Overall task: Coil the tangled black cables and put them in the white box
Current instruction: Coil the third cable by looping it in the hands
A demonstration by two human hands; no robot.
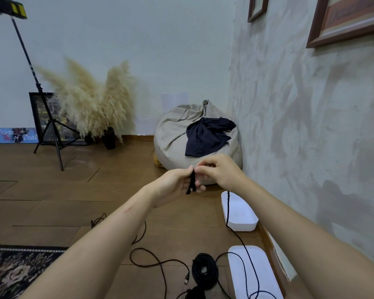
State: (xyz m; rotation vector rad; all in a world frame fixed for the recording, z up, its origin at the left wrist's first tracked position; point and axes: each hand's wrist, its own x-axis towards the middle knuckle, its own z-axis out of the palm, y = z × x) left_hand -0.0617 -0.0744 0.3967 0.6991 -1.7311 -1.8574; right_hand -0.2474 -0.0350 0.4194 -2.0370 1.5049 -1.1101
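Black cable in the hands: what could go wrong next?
1. The black cable, pinched by the left hand and right hand, trails past the white box and over the lid; a hard pull might drag them.
2. It runs close to the coiled bundle and the loose thin cable, so it may snag and tangle again.

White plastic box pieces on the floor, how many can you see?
2. An open white plastic box sits by the wall, farther off; a flat white plastic piece, perhaps its lid, lies nearer, crossed by a thin black cable and cropped by the frame edge.
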